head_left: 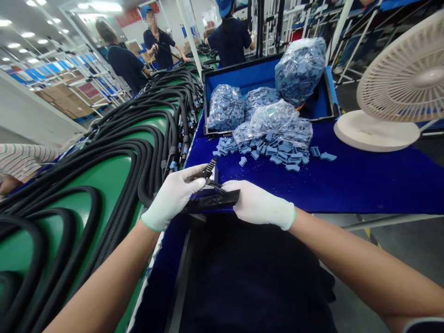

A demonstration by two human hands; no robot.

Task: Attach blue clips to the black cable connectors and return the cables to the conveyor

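Note:
My left hand [176,194], in a white glove, pinches a small black ribbed connector [210,169] between thumb and fingers. A thin black cable [215,186] runs from it toward my right hand [258,204], also gloved, whose closed fingers hold the cable. Below the fingers lies a dark trough-like strip [217,200] at the table edge; whether the right hand grips it too, I cannot tell. A pale block [213,176] stands partly hidden behind the connector. Beyond the hands, loose blue plastic clips [277,150] are spread on the blue tabletop [347,185].
Thick black corrugated hoses [138,152] lie in loops on a green surface to the left. A blue bin [256,76] holds clear bags of blue clips [225,108]. A beige fan [378,132] stands at right. Several people [231,41] are around the hoses.

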